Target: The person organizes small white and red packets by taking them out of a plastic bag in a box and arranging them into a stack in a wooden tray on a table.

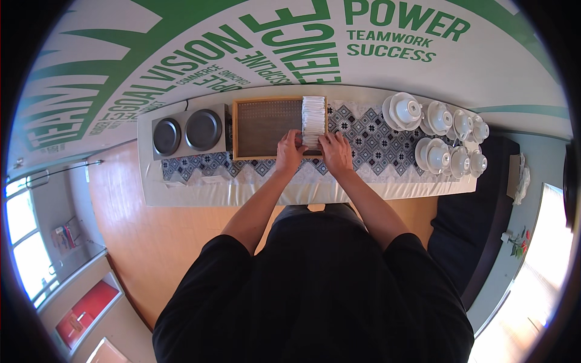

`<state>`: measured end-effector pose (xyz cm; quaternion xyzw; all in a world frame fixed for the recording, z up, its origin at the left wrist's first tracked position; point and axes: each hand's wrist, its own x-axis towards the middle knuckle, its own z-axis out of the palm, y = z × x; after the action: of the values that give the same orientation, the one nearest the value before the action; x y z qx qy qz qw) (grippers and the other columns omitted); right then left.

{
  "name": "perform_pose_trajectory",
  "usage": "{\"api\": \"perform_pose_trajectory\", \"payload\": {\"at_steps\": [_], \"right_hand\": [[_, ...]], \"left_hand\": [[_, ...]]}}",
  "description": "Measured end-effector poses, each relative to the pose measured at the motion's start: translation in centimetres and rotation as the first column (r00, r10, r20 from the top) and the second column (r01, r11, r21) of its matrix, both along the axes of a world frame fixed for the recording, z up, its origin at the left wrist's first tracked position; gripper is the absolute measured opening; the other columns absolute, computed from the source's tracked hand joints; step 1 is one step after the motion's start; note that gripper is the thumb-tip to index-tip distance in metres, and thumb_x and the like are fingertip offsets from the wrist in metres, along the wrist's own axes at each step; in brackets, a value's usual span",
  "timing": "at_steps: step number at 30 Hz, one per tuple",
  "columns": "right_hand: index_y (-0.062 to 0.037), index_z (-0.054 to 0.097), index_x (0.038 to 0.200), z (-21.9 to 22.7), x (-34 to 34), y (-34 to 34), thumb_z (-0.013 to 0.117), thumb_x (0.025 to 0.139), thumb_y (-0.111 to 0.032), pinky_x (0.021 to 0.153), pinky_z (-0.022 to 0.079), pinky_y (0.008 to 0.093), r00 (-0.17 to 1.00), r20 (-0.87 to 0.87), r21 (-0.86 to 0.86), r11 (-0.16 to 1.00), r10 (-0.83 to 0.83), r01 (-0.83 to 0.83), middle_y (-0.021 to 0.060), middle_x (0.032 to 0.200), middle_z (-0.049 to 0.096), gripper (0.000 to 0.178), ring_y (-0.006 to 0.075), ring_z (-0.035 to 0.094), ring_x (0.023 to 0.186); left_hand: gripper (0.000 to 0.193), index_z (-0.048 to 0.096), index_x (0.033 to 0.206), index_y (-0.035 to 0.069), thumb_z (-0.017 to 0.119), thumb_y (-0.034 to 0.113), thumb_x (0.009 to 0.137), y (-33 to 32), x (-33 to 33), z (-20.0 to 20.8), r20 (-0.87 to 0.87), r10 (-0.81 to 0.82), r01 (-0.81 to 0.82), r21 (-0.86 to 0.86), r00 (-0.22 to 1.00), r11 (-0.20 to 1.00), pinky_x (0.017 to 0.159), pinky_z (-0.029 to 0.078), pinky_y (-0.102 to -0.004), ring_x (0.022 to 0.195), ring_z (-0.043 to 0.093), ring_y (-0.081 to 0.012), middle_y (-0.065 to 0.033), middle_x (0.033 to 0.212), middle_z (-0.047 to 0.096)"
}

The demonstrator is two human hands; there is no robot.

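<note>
A wooden-framed tray (266,158) with a brown woven-looking base lies on the table in front of me. Along its right end runs a tight row of thin white packets (313,115), like sachets, standing side by side. My left hand (290,152) is at the row's near left side, fingers bent and closed against the packets. On the near right side, by the tray's corner, my right hand (336,152) has its fingers curled against the same end of the row. Both hands together pinch this near end from either side; the fingertips are partly hidden.
To the tray's left stands a two-plate electric cooker (204,129) with a cord. White cups and saucers (404,112) stand in two rows at the right. A patterned runner (369,142) covers part of the cream tablecloth (242,195). Behind is a printed wall; a dark sofa (466,212) is at right.
</note>
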<state>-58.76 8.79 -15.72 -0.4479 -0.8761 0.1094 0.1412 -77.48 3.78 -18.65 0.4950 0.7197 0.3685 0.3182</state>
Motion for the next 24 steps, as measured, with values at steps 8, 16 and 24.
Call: {"api": "perform_pose_trajectory", "payload": {"at_steps": [8,16,24], "right_hand": [[-0.0132,0.069,0.114,-0.29,-0.14,-0.01,0.076,0.097,-0.018,0.09,0.056,0.0502,0.999,-0.004,-0.011,0.999,-0.041,0.041,0.0067,0.105,0.067,0.019,0.0333,0.065,0.105],[-0.0119,0.067,0.114,0.1,0.27,-0.14,0.077,0.095,-0.016,0.088,0.057,0.0508,0.999,0.003,-0.032,0.998,-0.051,0.051,0.0068,0.107,0.066,0.021,0.0333,0.064,0.107],[-0.0094,0.07,0.111,0.17,0.31,-0.01,0.069,0.092,-0.008,0.093,0.056,0.0487,0.999,-0.002,-0.061,0.998,-0.033,0.032,0.0077,0.111,0.069,0.019,0.033,0.065,0.11]], "left_hand": [[0.053,0.069,0.121,0.005,0.095,0.0,0.075,0.09,-0.02,-0.09,0.051,0.016,-0.013,-0.054,0.999,0.998,0.08,0.062,-0.0445,0.084,0.08,-0.0303,-0.0121,0.092,0.08],[0.055,0.069,0.128,0.005,0.096,0.011,0.081,0.01,-0.2,-0.01,-0.027,-0.005,0.004,-0.058,1.0,0.998,0.079,0.064,-0.0412,0.086,0.083,-0.0278,-0.0133,0.097,0.083],[0.052,0.072,0.125,0.005,0.097,0.01,0.08,0.05,-0.55,0.39,0.073,0.022,-0.016,-0.09,0.997,0.996,0.081,0.063,-0.0436,0.088,0.082,-0.0287,-0.0127,0.097,0.081]]}}
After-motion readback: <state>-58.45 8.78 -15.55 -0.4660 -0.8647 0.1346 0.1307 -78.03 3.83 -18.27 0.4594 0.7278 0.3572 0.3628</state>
